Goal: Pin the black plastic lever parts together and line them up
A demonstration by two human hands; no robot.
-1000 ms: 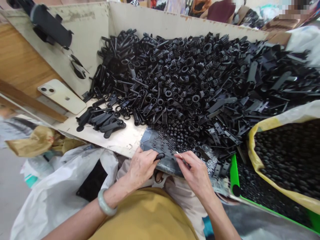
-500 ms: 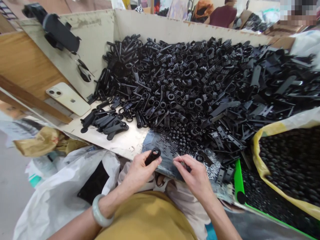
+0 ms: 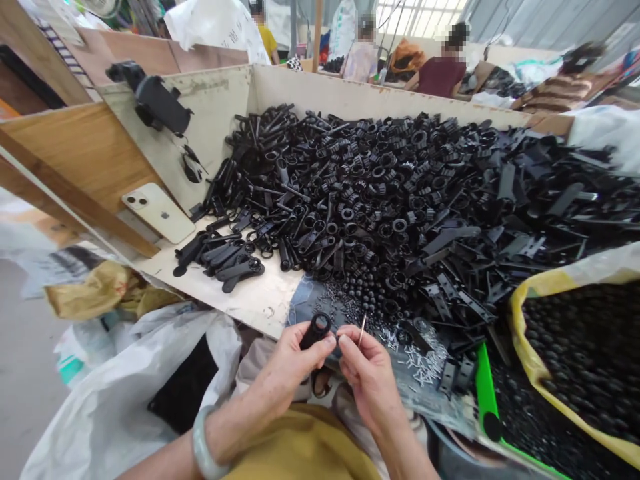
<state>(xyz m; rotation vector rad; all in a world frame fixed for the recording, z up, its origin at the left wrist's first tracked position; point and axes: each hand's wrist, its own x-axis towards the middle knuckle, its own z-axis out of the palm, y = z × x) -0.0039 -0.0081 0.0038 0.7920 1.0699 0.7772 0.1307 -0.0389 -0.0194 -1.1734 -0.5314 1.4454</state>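
My left hand has come up, fingers clamped on a black plastic lever, just beside the thin metal pin pinched in my right hand.

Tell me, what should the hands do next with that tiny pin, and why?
Probably the right hand should guide the thin metal pin toward the ring end of the black plastic part in the left hand. It pinches the pin upright, close beside that part's ring end.
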